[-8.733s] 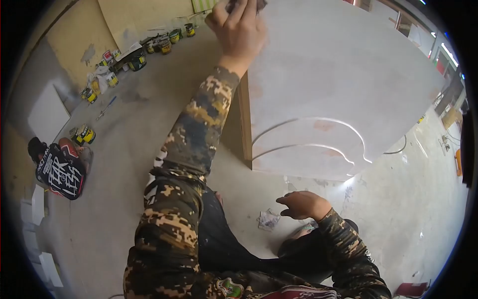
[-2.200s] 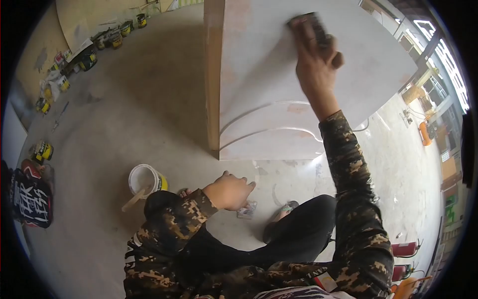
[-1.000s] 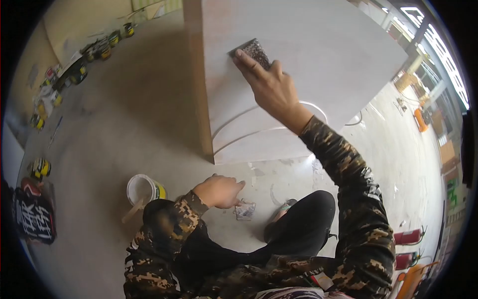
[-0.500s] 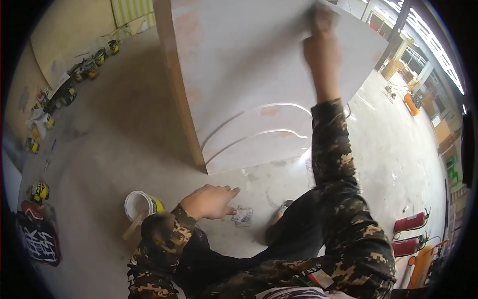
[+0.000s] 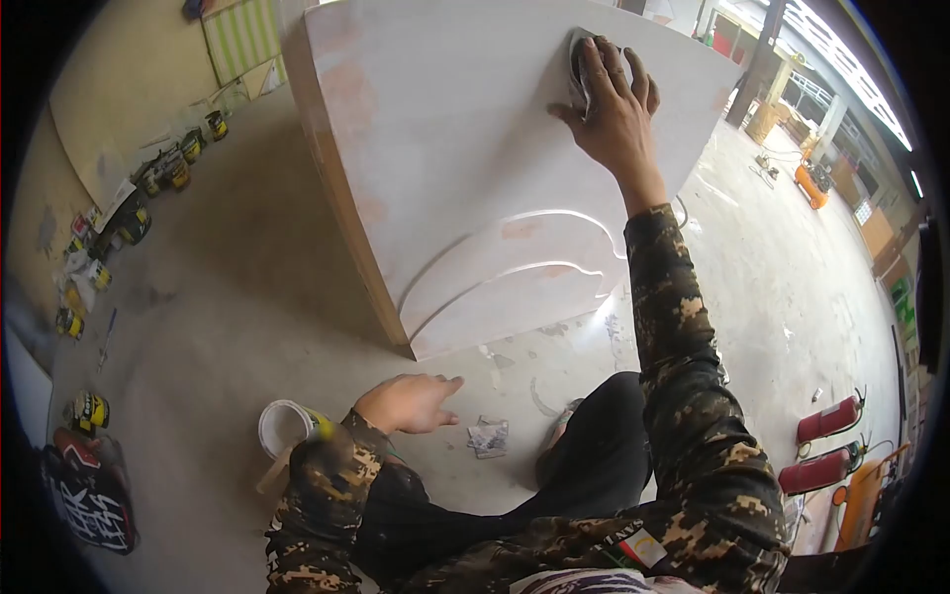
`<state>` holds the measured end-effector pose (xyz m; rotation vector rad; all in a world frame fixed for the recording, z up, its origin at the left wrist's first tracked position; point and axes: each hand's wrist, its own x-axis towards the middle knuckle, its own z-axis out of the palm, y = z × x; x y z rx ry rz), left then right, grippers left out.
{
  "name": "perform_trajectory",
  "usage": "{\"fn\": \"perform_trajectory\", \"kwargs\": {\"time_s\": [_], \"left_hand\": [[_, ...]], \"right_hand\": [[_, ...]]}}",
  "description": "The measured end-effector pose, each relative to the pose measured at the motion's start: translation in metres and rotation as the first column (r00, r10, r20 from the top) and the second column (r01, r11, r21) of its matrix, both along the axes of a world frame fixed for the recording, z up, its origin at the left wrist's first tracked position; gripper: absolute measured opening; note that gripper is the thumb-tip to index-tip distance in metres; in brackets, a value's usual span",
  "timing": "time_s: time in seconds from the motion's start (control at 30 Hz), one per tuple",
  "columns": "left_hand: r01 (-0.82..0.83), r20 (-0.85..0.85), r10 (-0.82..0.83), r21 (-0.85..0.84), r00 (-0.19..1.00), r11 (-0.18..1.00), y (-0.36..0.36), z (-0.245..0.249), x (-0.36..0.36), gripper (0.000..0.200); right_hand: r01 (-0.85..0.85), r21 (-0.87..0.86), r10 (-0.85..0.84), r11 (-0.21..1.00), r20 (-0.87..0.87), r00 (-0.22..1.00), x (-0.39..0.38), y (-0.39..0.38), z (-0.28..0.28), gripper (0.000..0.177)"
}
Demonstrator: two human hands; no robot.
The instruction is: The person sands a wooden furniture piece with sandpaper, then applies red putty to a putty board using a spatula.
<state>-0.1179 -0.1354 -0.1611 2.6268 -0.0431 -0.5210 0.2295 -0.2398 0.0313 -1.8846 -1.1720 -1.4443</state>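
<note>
My right hand (image 5: pixel 616 111) presses a dark grey sanding pad (image 5: pixel 580 71) flat against the upper part of a white panel (image 5: pixel 465 129). Its fingers are bent over the pad, and the thumb sticks out to the left. Low on the panel run two curved raised white lines (image 5: pixel 534 265), with pinkish patches showing nearby. My left hand (image 5: pixel 408 403) hangs over the floor with loose, outstretched fingers and holds nothing. Close to its left stands a white bucket (image 5: pixel 285 428) with a yellow label, partly covered by my sleeve. A small crumpled square scrap (image 5: pixel 488 437) lies right of that hand.
Paint cans (image 5: pixel 173 170) and clutter line the left wall. A dark bag (image 5: pixel 89 495) with white lettering sits at lower left. Two red fire extinguishers (image 5: pixel 829 420) lie at the right, and an orange compressor (image 5: pixel 812 185) stands farther back.
My right hand, blurred before, has moved left and slightly down on the panel, and the pad now shows clearly. My left hand stays nearly in place. The view has shifted slightly.
</note>
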Motion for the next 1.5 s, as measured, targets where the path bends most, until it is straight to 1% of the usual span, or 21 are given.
{"fn": "perform_trajectory", "kwargs": {"time_s": [0.1, 0.17, 0.27, 0.37, 0.43, 0.5, 0.57, 0.67, 0.73, 0.77, 0.83, 0.9, 0.97, 1.03, 1.07, 1.1, 1.13, 1.23, 1.3, 1.37, 1.5], "left_hand": [[0.001, 0.000, -0.001, 0.007, 1.000, 1.000, 0.000, 0.002, 0.000, 0.068], [-0.007, 0.003, 0.007, 0.004, 1.000, 1.000, 0.001, 0.006, -0.001, 0.067], [-0.021, -0.029, 0.021, 0.008, 0.999, 1.000, -0.004, 0.011, 0.000, 0.066], [-0.017, -0.020, 0.017, 0.023, 1.000, 1.000, -0.005, 0.017, -0.002, 0.066], [-0.081, -0.067, 0.079, -0.024, 0.995, 0.996, -0.002, 0.018, -0.005, 0.067], [-0.056, -0.036, 0.056, 0.006, 0.998, 0.998, -0.001, 0.020, -0.018, 0.067], [-0.047, 0.007, 0.047, 0.031, 0.999, 0.998, 0.005, 0.016, -0.027, 0.067], [-0.076, 0.042, 0.078, -0.030, 0.996, 0.997, 0.013, 0.008, -0.033, 0.066], [-0.039, -0.119, 0.055, 0.132, 0.991, 0.990, 0.011, 0.008, -0.024, 0.066], [-0.030, -0.118, 0.045, 0.131, 0.992, 0.991, 0.008, 0.006, -0.022, 0.066], [-0.048, 0.010, 0.047, 0.031, 0.999, 0.998, 0.010, 0.006, -0.027, 0.062], [-0.007, 0.023, 0.006, 0.028, 1.000, 1.000, 0.006, 0.014, -0.022, 0.064], [0.016, 0.044, -0.017, 0.022, 0.999, 1.000, 0.001, 0.015, -0.018, 0.066], [0.060, 0.024, -0.061, 0.039, 0.998, 0.997, -0.003, 0.009, -0.015, 0.065], [0.069, 0.023, -0.070, 0.041, 0.997, 0.997, -0.004, 0.011, -0.010, 0.065], [0.060, -0.042, -0.059, 0.011, 0.997, 0.998, -0.006, 0.013, -0.005, 0.065], [0.047, -0.111, -0.048, -0.018, 0.993, 0.999, -0.007, 0.013, -0.003, 0.065], [-0.015, 0.064, 0.016, -0.007, 0.998, 1.000, 0.001, 0.017, -0.015, 0.062], [-0.014, 0.143, 0.018, -0.024, 0.990, 1.000, 0.014, 0.010, -0.030, 0.063], [-0.014, 0.208, 0.023, -0.044, 0.978, 0.999, 0.016, 0.010, -0.037, 0.064], [-0.051, 0.036, 0.050, 0.026, 0.998, 0.998, 0.012, 0.010, -0.037, 0.064]], "right_hand": [[-0.133, 0.030, 0.131, 0.991, 0.068, 0.989, 0.017, 0.007, -0.006, 0.073], [0.043, 0.072, -0.051, 0.996, 0.118, 0.992, 0.017, 0.019, -0.009, 0.062], [-0.275, 0.160, 0.263, 0.948, 0.093, 0.960, -0.004, 0.050, -0.014, 0.057], [-0.343, -0.182, 0.363, 0.922, 0.094, 0.927, -0.065, 0.073, -0.034, 0.055], [-0.249, -0.251, 0.301, 0.936, 0.197, 0.933, -0.045, 0.065, -0.031, 0.054], [0.117, -0.030, -0.107, 0.993, 0.228, 0.968, 0.010, 0.041, -0.005, 0.052], [-0.006, 0.471, 0.118, 0.882, -0.209, 0.971, 0.085, 0.020, 0.010, 0.057], [-0.001, 0.521, 0.045, 0.854, -0.072, 0.996, 0.087, 0.034, -0.001, 0.052], [-0.131, 0.146, 0.103, 0.981, 0.184, 0.977, 0.026, 0.048, -0.020, 0.054], [-0.121, 0.145, 0.094, 0.982, 0.185, 0.978, 0.027, 0.037, -0.013, 0.054], [0.099, -0.139, -0.073, 0.985, 0.178, 0.981, 0.032, 0.010, -0.008, 0.059], [0.065, 0.407, -0.014, 0.911, -0.126, 0.992, 0.076, 0.010, 0.013, 0.060], [-0.001, 0.599, 0.167, 0.800, -0.221, 0.961, 0.096, 0.029, 0.029, 0.055], [-0.248, 0.487, 0.269, 0.838, 0.027, 0.963, 0.039, 0.075, 0.021, 0.058], [-0.121, 0.172, 0.102, 0.978, 0.114, 0.988, -0.001, 0.089, 0.007, 0.055], [-0.372, -0.014, 0.372, 0.928, 0.043, 0.927, -0.048, 0.086, -0.005, 0.061], [-0.364, -0.012, 0.364, 0.932, 0.040, 0.931, -0.039, 0.076, -0.006, 0.061], [0.068, -0.175, -0.011, 0.982, 0.310, 0.951, 0.019, 0.032, 0.009, 0.054], [0.262, 0.225, -0.269, 0.939, 0.001, 0.963, 0.094, 0.011, 0.015, 0.055], [0.134, 0.606, 0.173, 0.784, -0.422, 0.890, 0.113, -0.009, 0.021, 0.056], [0.126, 0.229, -0.073, 0.965, -0.226, 0.971, 0.068, 0.009, -0.028, 0.058]]}}
